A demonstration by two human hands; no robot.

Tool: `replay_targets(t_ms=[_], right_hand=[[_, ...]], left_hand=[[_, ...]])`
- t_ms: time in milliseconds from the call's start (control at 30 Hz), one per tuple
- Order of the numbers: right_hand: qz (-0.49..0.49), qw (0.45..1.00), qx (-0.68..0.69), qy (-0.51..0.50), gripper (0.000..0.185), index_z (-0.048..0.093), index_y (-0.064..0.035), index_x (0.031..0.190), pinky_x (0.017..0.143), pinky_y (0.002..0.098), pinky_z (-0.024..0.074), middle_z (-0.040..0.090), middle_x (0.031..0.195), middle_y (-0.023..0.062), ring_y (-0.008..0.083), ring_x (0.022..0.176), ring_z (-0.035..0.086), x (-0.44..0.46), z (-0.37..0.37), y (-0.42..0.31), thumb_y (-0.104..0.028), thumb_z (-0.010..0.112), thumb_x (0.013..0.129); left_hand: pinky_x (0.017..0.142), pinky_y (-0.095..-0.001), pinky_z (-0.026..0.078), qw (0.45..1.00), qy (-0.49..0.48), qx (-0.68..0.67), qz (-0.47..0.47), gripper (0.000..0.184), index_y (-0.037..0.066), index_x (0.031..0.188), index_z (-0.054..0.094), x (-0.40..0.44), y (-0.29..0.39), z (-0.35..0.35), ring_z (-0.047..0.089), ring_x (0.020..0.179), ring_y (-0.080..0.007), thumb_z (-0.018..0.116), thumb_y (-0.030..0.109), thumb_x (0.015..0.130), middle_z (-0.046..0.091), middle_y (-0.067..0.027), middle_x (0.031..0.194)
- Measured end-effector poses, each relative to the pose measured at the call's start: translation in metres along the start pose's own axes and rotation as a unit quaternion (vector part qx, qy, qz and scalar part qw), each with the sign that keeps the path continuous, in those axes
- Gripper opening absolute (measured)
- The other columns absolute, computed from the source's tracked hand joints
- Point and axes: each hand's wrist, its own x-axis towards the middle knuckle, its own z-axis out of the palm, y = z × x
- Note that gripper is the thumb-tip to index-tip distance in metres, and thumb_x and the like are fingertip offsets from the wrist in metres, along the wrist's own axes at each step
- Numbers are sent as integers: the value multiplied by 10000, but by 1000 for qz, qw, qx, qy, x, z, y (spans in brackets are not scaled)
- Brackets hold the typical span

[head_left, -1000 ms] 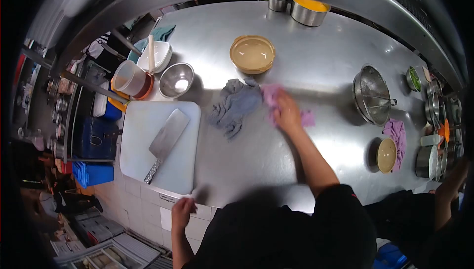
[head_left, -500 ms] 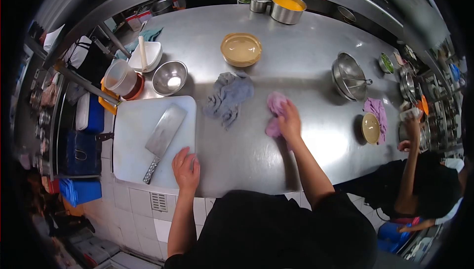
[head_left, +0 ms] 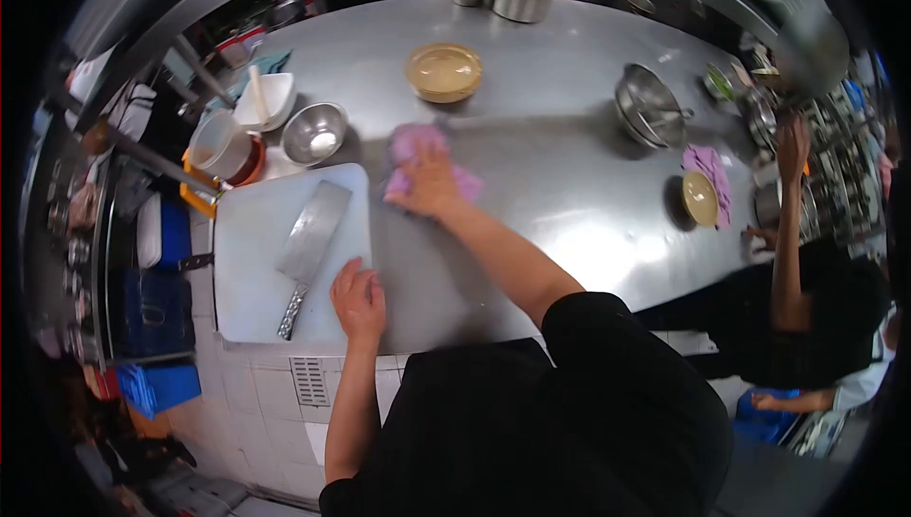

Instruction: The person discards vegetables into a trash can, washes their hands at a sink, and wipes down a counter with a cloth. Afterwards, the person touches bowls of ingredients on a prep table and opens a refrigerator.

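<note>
My right hand [head_left: 429, 182] is pressed onto a pink cloth [head_left: 463, 182] with its fingers spread, near the middle of the steel table [head_left: 531, 166]. The blue-grey cloth [head_left: 392, 158] shows only as a thin edge around the pink one; the rest is hidden. My left hand [head_left: 359, 301] rests with loosely parted fingers at the right edge of the white cutting board [head_left: 242, 261], holding nothing. A cleaver [head_left: 317, 228] lies on the board, handle toward me. Beyond my right hand stands a tan bowl [head_left: 444, 73].
A steel bowl [head_left: 315, 133], a white dish [head_left: 268, 101] and a plastic tub [head_left: 220, 146] stand beyond the board. To the right are strainers [head_left: 649, 106], a small tan bowl [head_left: 700, 199] and another pink cloth [head_left: 710, 164]. A co-worker [head_left: 807, 318] stands at the right.
My right hand and the pink cloth have moved left, over the blue-grey cloth. My left hand has come up from below the table edge to the board. The whole view has shifted.
</note>
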Motion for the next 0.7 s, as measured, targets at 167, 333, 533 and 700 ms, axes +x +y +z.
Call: replay_targets(t_ms=[167,333,533,700], right_hand=[[-94,991,68,-72,526,621,-120,1102,1097,550,219,325,1446,218,452,1343,254,-129,-46,-58,-376,714,651],[38,993,93,-57,458,601,-93,1020,1093,514,278,382,1402,197,418,1319,330,-253,-139,-1,-207,751,602],[399,900,-133,118,453,605,-62,1089,979,460,424,408,1345,253,421,1200,448,-361,-249,172,-199,636,659],[499,787,-279,232,420,597,-4,1066,1055,467,318,422,1315,273,438,1229,395,-358,-269,240,-195,620,693]], left_hand=[[968,-449,379,1000,-15,2,20,139,53,916,637,-8,-9,9,510,1147,-352,587,114,802,570,-151,1220],[983,-453,358,999,-36,-10,38,179,45,961,628,-11,-1,3,488,1171,-360,583,132,811,547,-165,1256],[1009,-452,328,998,-35,17,42,188,54,981,628,-13,5,3,457,1208,-345,591,139,818,520,-154,1291],[1014,-450,323,999,-36,9,32,197,63,993,632,-14,5,0,458,1208,-336,603,148,818,522,-148,1287]])
